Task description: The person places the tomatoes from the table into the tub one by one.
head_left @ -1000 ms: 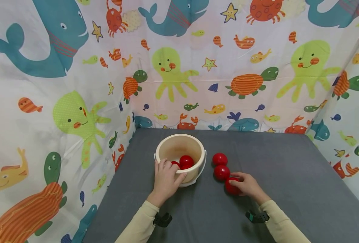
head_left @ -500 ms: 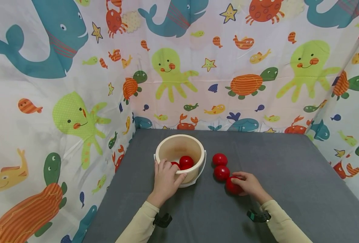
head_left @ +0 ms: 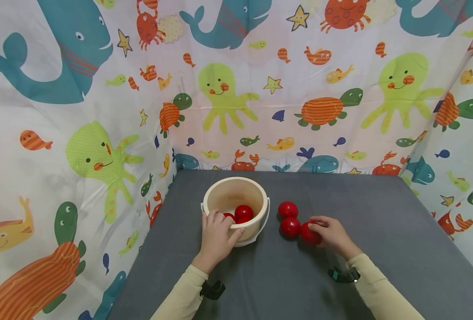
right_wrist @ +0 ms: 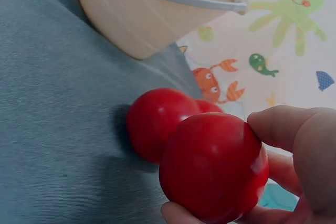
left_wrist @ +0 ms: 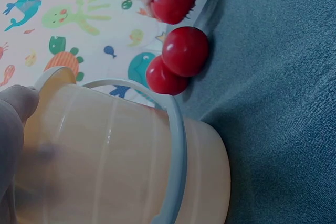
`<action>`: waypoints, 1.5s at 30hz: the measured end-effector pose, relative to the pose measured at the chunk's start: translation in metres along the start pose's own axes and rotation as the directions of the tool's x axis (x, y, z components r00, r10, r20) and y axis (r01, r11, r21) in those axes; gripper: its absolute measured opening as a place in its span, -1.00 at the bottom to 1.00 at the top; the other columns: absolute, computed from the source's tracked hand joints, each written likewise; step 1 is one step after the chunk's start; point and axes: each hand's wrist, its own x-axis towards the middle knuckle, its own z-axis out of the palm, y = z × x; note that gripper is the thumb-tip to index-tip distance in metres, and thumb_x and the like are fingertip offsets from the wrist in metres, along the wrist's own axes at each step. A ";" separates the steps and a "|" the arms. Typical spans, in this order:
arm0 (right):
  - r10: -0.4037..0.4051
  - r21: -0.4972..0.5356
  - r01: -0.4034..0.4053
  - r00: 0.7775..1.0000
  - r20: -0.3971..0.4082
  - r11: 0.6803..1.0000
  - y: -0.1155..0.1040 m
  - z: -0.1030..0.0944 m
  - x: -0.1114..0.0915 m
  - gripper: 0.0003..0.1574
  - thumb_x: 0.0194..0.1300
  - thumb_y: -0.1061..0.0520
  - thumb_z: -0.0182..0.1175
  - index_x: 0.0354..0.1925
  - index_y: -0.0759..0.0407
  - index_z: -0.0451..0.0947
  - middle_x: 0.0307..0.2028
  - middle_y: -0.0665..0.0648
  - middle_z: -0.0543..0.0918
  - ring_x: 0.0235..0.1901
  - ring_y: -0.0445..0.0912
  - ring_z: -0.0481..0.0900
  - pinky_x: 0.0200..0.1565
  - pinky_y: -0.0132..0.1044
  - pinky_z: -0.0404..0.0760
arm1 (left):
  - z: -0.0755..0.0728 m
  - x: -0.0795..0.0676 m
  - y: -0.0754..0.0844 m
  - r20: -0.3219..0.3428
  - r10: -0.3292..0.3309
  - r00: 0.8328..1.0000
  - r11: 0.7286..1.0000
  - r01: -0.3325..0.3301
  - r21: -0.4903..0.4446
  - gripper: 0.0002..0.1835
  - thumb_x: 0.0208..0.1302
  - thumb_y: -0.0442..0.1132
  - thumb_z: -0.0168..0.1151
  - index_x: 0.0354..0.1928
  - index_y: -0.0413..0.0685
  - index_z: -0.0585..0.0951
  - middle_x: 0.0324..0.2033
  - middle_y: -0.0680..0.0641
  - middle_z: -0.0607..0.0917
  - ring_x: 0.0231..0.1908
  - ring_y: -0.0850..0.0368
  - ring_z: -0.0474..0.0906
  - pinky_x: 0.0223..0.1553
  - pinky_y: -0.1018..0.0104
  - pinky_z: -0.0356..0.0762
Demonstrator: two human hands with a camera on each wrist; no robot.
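A cream bucket (head_left: pixel 250 231) with a pale handle (left_wrist: pixel 177 161) stands on the dark grey table. My left hand (head_left: pixel 215 238) grips its near rim, fingers hooked over the edge. Inside lie a red tomato (head_left: pixel 243 213) and part of another (head_left: pixel 229 216), partly behind the fingers. To the right of the bucket, my right hand (head_left: pixel 334 234) holds a tomato (right_wrist: pixel 212 166) between thumb and fingers. Seen from the left wrist, this held tomato (left_wrist: pixel 173 1) is raised off the cloth. Two more tomatoes, a nearer one (head_left: pixel 290 227) and a farther one (head_left: pixel 288 210), sit touching on the table.
A white curtain (head_left: pixel 260 120) printed with sea animals hangs along the back and both sides of the table. Grey cloth (head_left: pixel 380 222) covers the tabletop. Each wrist wears a dark band, a left one (head_left: pixel 212 290) and a right one (head_left: pixel 343 274).
My right hand, with its tomato, has moved slightly away from me and up, beside the nearer loose tomato. The left hand stays on the bucket's rim. The head view has shifted slightly.
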 end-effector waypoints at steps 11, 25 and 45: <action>-0.029 -0.109 0.029 1.000 0.006 0.994 -0.038 -0.014 0.016 -0.35 0.45 -0.01 0.22 0.36 0.28 0.41 0.26 0.51 0.51 0.04 0.23 0.63 -0.17 -0.01 0.80 | -0.002 0.000 0.001 0.002 -0.007 1.000 1.000 0.007 -0.007 -0.70 0.25 0.08 0.35 -0.29 0.00 0.66 -0.20 -0.14 0.67 0.19 -0.22 0.42 0.34 -0.55 0.14; -0.080 -0.170 0.082 0.997 0.016 0.982 -0.093 -0.018 0.033 -0.32 0.44 -0.04 0.24 0.41 0.17 0.39 0.27 0.44 0.51 0.14 0.29 0.58 -0.12 -0.10 0.79 | -0.002 0.000 0.003 0.009 -0.007 1.000 1.000 0.008 -0.017 -0.70 0.25 0.07 0.36 -0.29 -0.03 0.66 -0.21 -0.15 0.66 0.22 -0.21 0.40 0.34 -0.56 0.12; -0.158 -0.182 0.171 0.984 0.086 0.968 -0.180 0.045 0.045 -0.37 0.41 0.00 0.28 0.38 0.08 0.47 0.21 0.33 0.58 0.13 0.23 0.63 -0.12 -0.08 0.79 | -0.003 0.001 0.001 0.034 -0.038 0.999 0.999 0.038 -0.022 -0.66 0.25 0.12 0.35 -0.25 -0.01 0.69 -0.18 -0.14 0.68 0.24 -0.18 0.39 0.39 -0.53 0.09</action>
